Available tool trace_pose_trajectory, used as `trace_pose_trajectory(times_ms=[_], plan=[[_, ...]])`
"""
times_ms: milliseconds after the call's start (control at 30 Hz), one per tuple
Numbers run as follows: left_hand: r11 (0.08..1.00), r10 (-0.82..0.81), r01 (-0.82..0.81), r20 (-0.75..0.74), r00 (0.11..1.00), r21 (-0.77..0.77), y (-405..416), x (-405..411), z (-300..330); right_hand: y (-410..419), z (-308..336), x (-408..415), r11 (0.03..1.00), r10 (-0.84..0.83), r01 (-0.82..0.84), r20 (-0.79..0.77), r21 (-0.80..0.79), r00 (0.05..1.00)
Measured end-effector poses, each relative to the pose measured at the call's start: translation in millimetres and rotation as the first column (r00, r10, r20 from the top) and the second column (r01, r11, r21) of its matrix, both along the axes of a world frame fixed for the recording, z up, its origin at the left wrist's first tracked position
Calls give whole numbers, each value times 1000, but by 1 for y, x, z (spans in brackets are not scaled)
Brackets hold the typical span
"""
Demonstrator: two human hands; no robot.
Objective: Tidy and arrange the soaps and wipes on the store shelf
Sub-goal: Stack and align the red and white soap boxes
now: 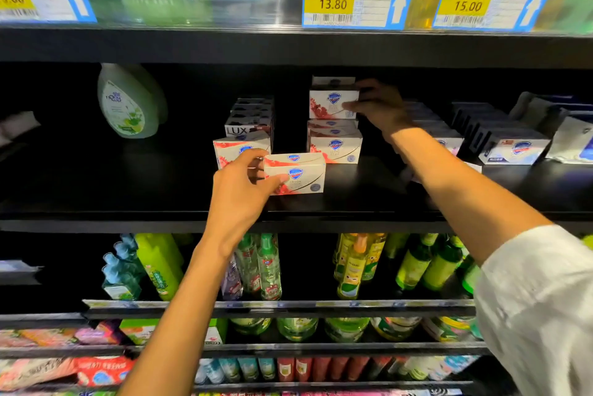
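The left hand (239, 190) pinches a white-and-red soap box (293, 173) by its left end, thumb on the front face and fingers behind, holding it near the front of the black shelf (134, 200); whether the box rests on the shelf or hangs just above it cannot be told. The right hand (377, 107) reaches deeper and grips an upper soap box (332, 103) by its right end, thumb on the front, on top of a stack of matching boxes (335, 144). Just behind the left hand stands another matching box (239, 147), with a row of dark Lux boxes (252, 118) behind it. To the right lie blue-and-white soap boxes (510, 147) and wipe packs (572, 139); at the left stands a green bottle (128, 100).
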State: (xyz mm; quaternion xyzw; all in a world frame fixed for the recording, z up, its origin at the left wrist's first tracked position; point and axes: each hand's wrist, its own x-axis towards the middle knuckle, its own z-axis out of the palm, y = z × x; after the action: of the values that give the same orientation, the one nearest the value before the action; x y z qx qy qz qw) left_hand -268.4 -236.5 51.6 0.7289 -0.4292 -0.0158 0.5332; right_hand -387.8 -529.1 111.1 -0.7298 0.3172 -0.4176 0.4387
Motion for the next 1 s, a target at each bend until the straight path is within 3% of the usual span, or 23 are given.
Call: trace_pose_trajectory(times_ms=[400,1000], plan=[[994,-96,96,18,995,44,1,1,-4,-38,-1,34,983,-128,100,-182,-155,975],[993,-99,94,80,992,69,2,1,-3,-34,-1,31,939,-282,220,-224,-264,933]])
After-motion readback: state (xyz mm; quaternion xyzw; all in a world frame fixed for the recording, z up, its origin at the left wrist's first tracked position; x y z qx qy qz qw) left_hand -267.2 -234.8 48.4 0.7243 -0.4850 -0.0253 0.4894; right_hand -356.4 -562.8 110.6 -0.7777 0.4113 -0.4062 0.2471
